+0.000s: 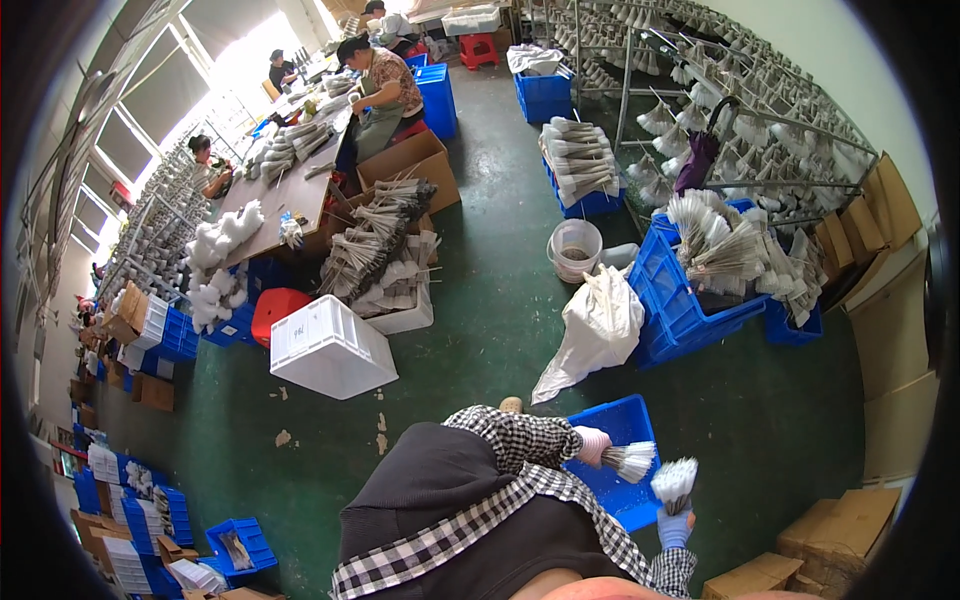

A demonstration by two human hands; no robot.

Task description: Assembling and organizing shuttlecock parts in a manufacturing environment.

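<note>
left hand (592, 446): pink glove, you are closing it around the handle end of the left bundle (635, 461), white tips pointing right; finger detail too small to tell
right hand (675, 528): blue glove, you are gripping the lower end of the right bundle (676, 480), white tips pointing far
bundle places: left one hanging above the blue tray (625, 415); right one sitting at the tray's right edge, touching or apart, cannot tell
slip risk, left: if your grip is easing unevenly, pieces could be fanning out and dropping into the tray
slip risk, right: worse spot; you are holding this one beside the tray, so loose pieces could be landing on the green floor (470, 300)
tip clash: both sets of white tips are facing close together; swinging either wrist inward could be bending or tangling bristles
sleeve: your checked left sleeve (530, 440) is lying near the tray's left rim; a low elbow could be nudging the tray
footing: the white sack (600, 325) is trailing over the floor on the tray's far side, near what seems a shoe tip (511, 404); stepping far could be snagging it
tall blue crate (660, 320): far right, heaped bundles (715, 240) are rising above its rim; a bump could be tipping some off
</note>
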